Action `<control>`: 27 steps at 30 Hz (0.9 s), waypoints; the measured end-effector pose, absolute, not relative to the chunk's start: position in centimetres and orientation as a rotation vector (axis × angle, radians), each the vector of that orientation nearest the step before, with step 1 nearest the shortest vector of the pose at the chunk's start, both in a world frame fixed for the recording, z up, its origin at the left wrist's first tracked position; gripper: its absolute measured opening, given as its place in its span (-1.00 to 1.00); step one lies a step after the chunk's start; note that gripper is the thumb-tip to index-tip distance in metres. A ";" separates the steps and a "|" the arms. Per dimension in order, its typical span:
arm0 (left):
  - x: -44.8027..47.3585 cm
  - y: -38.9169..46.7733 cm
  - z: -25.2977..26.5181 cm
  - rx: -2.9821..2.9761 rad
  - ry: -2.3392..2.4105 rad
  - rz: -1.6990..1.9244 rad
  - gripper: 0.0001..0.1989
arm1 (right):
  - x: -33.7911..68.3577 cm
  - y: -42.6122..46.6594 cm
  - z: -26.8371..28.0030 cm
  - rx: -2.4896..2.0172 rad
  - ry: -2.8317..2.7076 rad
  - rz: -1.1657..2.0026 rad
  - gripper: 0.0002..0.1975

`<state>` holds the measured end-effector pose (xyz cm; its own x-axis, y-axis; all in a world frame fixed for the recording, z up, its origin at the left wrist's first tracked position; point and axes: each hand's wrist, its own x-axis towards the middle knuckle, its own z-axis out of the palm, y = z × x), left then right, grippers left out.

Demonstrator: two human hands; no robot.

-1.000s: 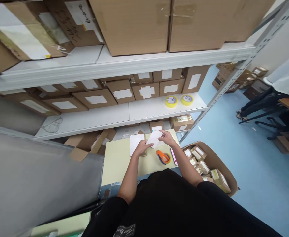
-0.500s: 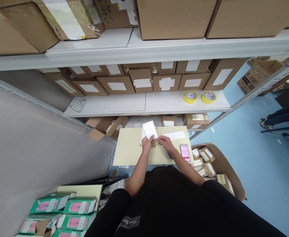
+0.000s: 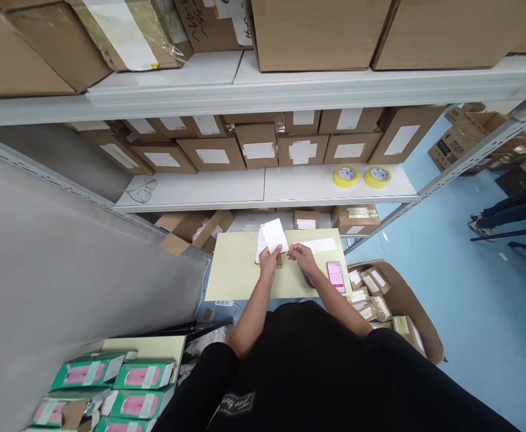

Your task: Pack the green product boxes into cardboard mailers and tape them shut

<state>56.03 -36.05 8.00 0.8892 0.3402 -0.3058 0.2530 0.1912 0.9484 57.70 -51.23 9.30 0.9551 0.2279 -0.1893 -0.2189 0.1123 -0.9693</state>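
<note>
My left hand [image 3: 269, 261], the closer one, pinches the near edge of a white rectangular paper slip [image 3: 272, 233], its long axis running far and slightly left above the pale-yellow tabletop [image 3: 233, 270], while my right hand [image 3: 302, 258] bunches its fingers by the near right corner, gripping or not I cannot tell.

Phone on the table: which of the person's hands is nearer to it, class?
The right. In the picture, the right hand is just above and left of the phone; the left hand is farther left, holding white paper.
</note>
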 end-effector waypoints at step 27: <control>54.1 -36.4 13.8 1.791 0.117 0.113 -0.65 | 57.2 -51.8 11.8 -1.389 -0.178 0.268 -0.70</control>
